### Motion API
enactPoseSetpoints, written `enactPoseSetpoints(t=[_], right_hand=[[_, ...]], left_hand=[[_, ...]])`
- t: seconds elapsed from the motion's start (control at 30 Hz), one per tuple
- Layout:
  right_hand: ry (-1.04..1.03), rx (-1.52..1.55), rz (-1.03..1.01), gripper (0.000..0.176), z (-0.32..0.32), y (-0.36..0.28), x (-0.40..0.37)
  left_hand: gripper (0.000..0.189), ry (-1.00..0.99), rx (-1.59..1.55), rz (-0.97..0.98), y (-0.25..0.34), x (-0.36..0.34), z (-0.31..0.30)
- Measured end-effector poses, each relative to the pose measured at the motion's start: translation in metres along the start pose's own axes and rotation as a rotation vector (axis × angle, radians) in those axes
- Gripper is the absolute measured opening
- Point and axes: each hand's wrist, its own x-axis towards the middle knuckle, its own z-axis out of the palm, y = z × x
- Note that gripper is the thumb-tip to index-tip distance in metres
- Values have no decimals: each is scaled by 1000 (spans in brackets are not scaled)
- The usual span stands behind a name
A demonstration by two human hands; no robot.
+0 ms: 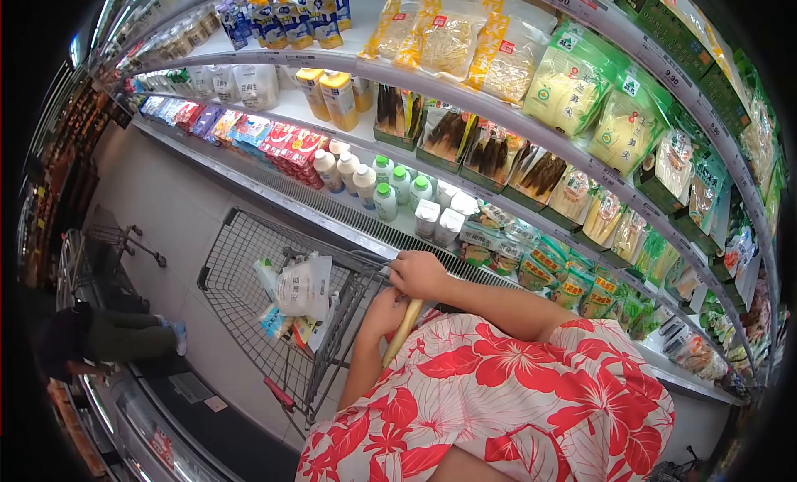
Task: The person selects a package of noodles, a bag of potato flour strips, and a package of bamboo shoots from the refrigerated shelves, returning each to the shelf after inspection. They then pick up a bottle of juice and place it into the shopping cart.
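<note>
A grey wire shopping cart [249,291] stands in front of me, with its tan handle bar [403,332] close to my body. My right hand [418,274] is curled over the cart's near corner, by the end of the bar. Just below it, my left hand [383,314] rests beside the bar against the cart, its fingers mostly hidden under the right hand. Inside the basket lie a white plastic bag with dark print [302,287], a blue-and-white packet [274,322] and other packages.
Refrigerated shelves [374,133] run along one side, holding green-capped bottles [400,183], white cartons [438,220], red packs [290,146] and bagged noodle-like food [444,42]. Across the aisle, a person in dark clothes [124,332] stands by a low display case [166,415]. Another cart [124,243] is farther off.
</note>
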Motion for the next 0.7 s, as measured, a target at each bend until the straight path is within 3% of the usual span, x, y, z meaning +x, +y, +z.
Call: enactPoseSetpoints(t=[0.3, 0.63, 0.67, 0.7], right_hand=[[114, 81, 15, 23, 4, 2, 2], [93, 136, 73, 22, -2, 4, 2], [232, 226, 29, 22, 4, 8, 1], [229, 231, 38, 22, 6, 10, -2]], left_hand=[[31, -18, 0, -12, -6, 4, 2], [32, -14, -30, 24, -7, 7, 3], [33, -18, -33, 8, -6, 6, 2], [33, -22, -36, -4, 0, 5, 0]])
